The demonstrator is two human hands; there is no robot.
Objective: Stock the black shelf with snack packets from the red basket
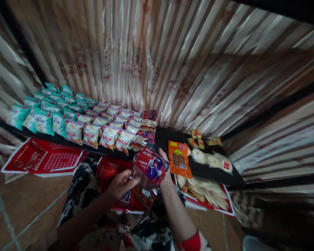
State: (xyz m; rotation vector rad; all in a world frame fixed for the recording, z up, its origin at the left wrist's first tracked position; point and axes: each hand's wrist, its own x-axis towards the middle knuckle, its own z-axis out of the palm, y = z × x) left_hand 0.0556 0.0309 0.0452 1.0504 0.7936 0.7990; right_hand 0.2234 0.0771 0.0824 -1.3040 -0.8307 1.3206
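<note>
A snack packet (151, 165), red and purple at the top with a see-through lower part, is held over my lap between both hands. My left hand (122, 184) pinches its left edge with thumb and fingers. On the other side, my right hand (165, 170) grips the packet's right edge, its fingers partly hidden behind. Similar dark red packets (144, 136) stand in a row on the black shelf just beyond. Below the held packet, a red basket (102, 170) between my knees contains more packets, partly covered by my hands.
White striped snack bags (109, 136) and teal bags (43, 121) fill the black shelf's left. An orange packet (179, 158), round white packs (213, 160) and small yellow packs (196, 134) lie at right. Red baskets (45, 157) flank my legs. Corrugated sheeting (136, 52) rises behind.
</note>
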